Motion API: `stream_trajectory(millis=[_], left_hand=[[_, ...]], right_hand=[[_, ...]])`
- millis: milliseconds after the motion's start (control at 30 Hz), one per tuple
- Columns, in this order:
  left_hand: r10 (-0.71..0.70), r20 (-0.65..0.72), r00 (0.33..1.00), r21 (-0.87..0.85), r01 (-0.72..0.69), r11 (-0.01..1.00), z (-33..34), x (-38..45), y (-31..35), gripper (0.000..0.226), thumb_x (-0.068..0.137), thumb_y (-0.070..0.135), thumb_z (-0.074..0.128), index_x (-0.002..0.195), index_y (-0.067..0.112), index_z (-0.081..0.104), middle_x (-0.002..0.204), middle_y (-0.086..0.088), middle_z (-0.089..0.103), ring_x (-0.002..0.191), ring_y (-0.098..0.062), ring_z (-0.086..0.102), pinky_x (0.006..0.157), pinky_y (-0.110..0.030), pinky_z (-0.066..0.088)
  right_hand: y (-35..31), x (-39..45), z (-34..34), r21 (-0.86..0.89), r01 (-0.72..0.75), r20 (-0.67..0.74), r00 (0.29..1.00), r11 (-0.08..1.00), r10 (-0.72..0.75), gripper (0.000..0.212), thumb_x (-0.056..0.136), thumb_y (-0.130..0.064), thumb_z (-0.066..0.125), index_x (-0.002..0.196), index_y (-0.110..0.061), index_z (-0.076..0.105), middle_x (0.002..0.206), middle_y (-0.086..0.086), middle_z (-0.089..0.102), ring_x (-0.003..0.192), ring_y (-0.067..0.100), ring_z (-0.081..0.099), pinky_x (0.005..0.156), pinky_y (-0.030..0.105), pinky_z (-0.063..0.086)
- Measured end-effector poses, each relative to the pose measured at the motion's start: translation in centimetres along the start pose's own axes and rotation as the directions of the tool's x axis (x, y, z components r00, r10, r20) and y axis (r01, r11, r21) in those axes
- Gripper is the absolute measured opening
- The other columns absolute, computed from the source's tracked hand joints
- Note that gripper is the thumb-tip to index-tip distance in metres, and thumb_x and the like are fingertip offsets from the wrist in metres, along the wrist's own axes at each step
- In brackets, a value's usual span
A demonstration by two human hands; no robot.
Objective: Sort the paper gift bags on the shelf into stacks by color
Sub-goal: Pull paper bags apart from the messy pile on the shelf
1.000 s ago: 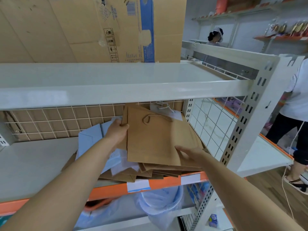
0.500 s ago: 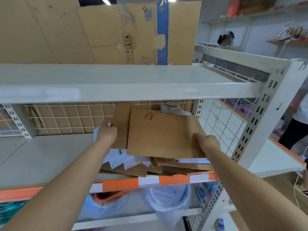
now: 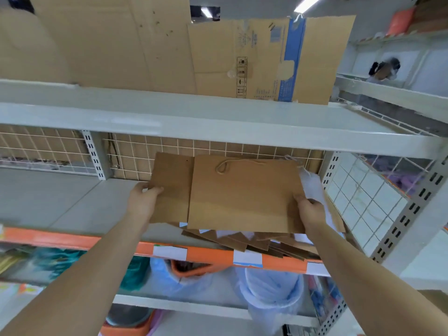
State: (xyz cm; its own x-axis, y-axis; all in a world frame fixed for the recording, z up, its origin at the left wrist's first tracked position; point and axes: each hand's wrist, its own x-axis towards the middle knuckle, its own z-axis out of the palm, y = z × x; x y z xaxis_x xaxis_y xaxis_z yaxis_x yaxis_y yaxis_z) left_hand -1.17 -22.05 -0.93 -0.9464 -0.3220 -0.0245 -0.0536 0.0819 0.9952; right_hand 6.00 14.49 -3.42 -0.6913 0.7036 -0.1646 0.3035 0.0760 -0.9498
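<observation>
Two flat brown paper gift bags [image 3: 244, 195] are lifted above the shelf [image 3: 72, 204], the front one with a twine handle. My left hand [image 3: 143, 200] grips their left edge and my right hand [image 3: 310, 209] grips their right edge. Beneath them lies a mixed pile of brown and pale blue-white bags [image 3: 244, 241] fanned out at the shelf's front right. A white bag [image 3: 312, 190] sticks out behind my right hand.
A wire grid backs the shelf [image 3: 169, 146] and closes its right side [image 3: 363, 197]. Flattened cardboard boxes [image 3: 218, 57] stand on the shelf above. Plastic-wrapped buckets [image 3: 269, 287] sit below. A person [image 3: 383, 69] is at the far right.
Both hands have lifted the brown bags off the pile and carried them slightly left. The blue bag seen by my left hand earlier is now hidden.
</observation>
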Motion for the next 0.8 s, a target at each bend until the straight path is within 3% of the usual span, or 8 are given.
stream_trajectory(millis=[67,133,233,300,433,500,600,800], left_hand=[[-0.019,0.037,0.999,-0.043,0.021,0.999,-1.0,0.4,0.5,0.026,0.085,0.009,0.065,0.111,0.007,0.060,0.099,-0.014,0.063,0.076,-0.028,0.059,0.069,-0.034,0.051],[-0.001,0.031,1.000,-0.045,0.003,0.999,-2.2,0.9,0.9,0.023,0.086,0.008,0.063,0.109,0.008,0.059,0.093,-0.011,0.063,0.071,-0.023,0.059,0.063,-0.030,0.049],[0.047,-0.042,0.998,0.001,-0.047,0.999,-4.8,2.1,0.6,0.014,0.091,0.013,0.057,0.105,0.013,0.058,0.093,-0.009,0.061,0.071,-0.018,0.056,0.060,-0.027,0.044],[0.060,-0.094,0.994,0.030,-0.057,0.998,-7.2,3.3,0.2,0.012,0.092,0.015,0.055,0.104,0.015,0.058,0.091,-0.007,0.058,0.068,-0.015,0.053,0.056,-0.026,0.040],[0.056,-0.164,0.985,0.113,-0.038,0.993,-12.7,6.7,-1.1,0.022,0.093,0.018,0.055,0.115,0.012,0.058,0.086,-0.007,0.056,0.071,-0.024,0.053,0.064,-0.031,0.042],[0.050,-0.172,0.984,0.124,-0.029,0.992,-14.9,8.5,-2.2,0.022,0.095,0.019,0.054,0.116,0.012,0.056,0.082,-0.005,0.056,0.064,-0.016,0.051,0.057,-0.028,0.041],[0.041,-0.142,0.989,0.127,-0.023,0.992,-17.1,10.7,-3.2,0.024,0.095,0.020,0.054,0.117,0.011,0.056,0.085,-0.008,0.057,0.063,-0.016,0.050,0.063,-0.029,0.042],[0.022,-0.165,0.986,0.095,-0.006,0.996,-23.6,14.9,-4.0,0.020,0.095,0.018,0.054,0.114,0.011,0.058,0.074,-0.004,0.054,0.061,-0.015,0.049,0.055,-0.025,0.039]], right_hand=[[-0.9,-0.5,1.0,0.061,-0.017,0.085,0.996,0.998,0.012,0.013,0.087,-0.024,0.057,0.079,-0.014,0.059,0.092,0.010,0.062,0.083,0.028,0.058,0.073,0.035,0.048],[-1.6,-0.8,2.1,0.075,0.021,0.116,0.993,0.997,-0.030,0.007,0.088,-0.017,0.055,0.083,-0.016,0.060,0.090,0.007,0.062,0.084,0.027,0.056,0.074,0.033,0.045],[-2.1,-1.5,4.0,0.142,0.068,0.080,0.994,0.987,-0.080,0.018,0.086,-0.014,0.055,0.101,-0.018,0.064,0.100,0.006,0.065,0.095,0.030,0.057,0.086,0.040,0.046],[-2.2,-2.0,5.6,0.159,0.070,0.032,0.997,0.985,-0.076,0.025,0.084,-0.017,0.057,0.107,-0.021,0.064,0.107,0.005,0.064,0.097,0.029,0.057,0.083,0.039,0.046],[-1.8,-4.1,9.4,0.142,0.050,-0.043,0.998,0.989,-0.044,0.039,0.081,-0.022,0.060,0.119,-0.017,0.059,0.113,0.009,0.061,0.103,0.033,0.056,0.090,0.042,0.045],[-1.1,-5.3,10.8,0.141,0.044,-0.097,0.995,0.989,-0.031,0.034,0.081,-0.019,0.058,0.114,-0.011,0.061,0.109,0.013,0.064,0.097,0.032,0.057,0.086,0.039,0.045],[-0.5,-7.2,11.8,0.154,-0.003,-0.164,0.986,0.988,0.029,0.031,0.080,-0.018,0.054,0.108,-0.012,0.065,0.097,0.012,0.064,0.090,0.031,0.058,0.078,0.037,0.046],[-2.3,-11.5,18.5,0.198,0.070,-0.082,0.995,0.978,-0.055,0.016,0.082,-0.012,0.054,0.090,-0.018,0.067,0.075,0.003,0.062,0.073,0.024,0.058,0.067,0.030,0.047]])
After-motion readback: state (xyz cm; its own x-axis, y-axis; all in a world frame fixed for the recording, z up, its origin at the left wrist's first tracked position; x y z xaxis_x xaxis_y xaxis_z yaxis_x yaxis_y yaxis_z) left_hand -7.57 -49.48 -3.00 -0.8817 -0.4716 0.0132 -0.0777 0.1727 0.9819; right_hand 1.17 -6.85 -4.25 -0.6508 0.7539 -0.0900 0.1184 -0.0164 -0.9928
